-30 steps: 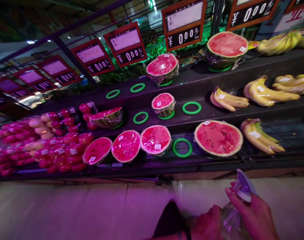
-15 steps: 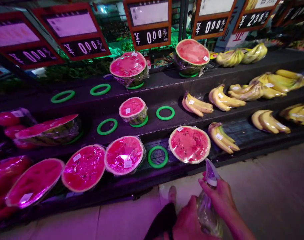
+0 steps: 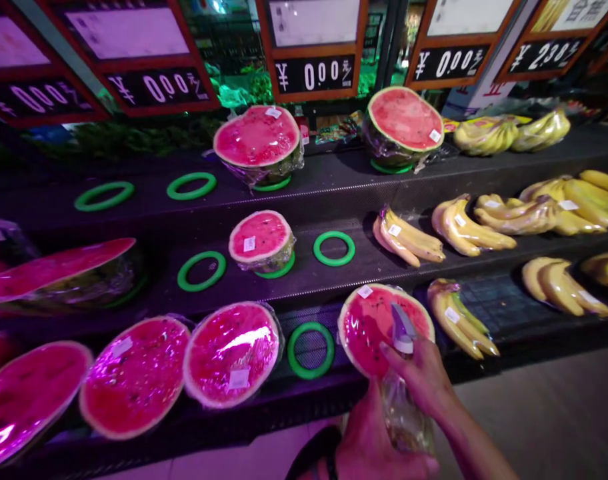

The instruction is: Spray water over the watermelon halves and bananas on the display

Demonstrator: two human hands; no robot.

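- The right hand (image 3: 424, 380) comes in from the lower right with the forearm angled up toward the shelf, its fingers curled over the neck of a clear spray bottle (image 3: 404, 400), the forefinger lying by the white nozzle.
- The left hand (image 3: 371, 443) sits low at the bottom edge, palm wrapped round the bottle's body from the left side; its fingers are closed on the plastic.
- The bottle stands nearly upright between both hands, its nozzle tip in front of a wrapped watermelon half (image 3: 369, 320) on the lowest shelf (image 3: 504, 310).
- Just left of that melon lies an empty green ring (image 3: 311, 349), then another wrapped watermelon half (image 3: 233, 353).
- To the right of the hands lies a bunch of bananas (image 3: 461, 319) on the same shelf.
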